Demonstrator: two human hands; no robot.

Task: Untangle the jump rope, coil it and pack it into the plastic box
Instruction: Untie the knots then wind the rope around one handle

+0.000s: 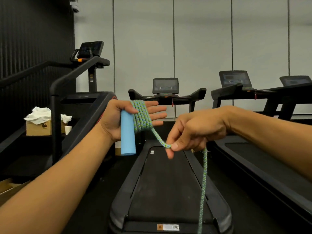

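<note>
My left hand (116, 119) is raised palm-in, its thumb pinning a light blue foam jump-rope handle (127, 134) that hangs down from the palm. Several turns of the green-and-blue braided rope (141, 116) are wound around its extended fingers. From the coil the rope slants down to my right hand (194, 130), which pinches it between thumb and forefinger. Below that hand the loose rope (204, 183) drops straight down past the bottom edge of the view. The plastic box is not in view.
A black treadmill (165, 188) lies directly below my hands, with another treadmill (263, 162) to the right. A stair machine (79, 92) stands at left, near a cardboard box (38, 128) holding white cloth and a paper cup (68, 130).
</note>
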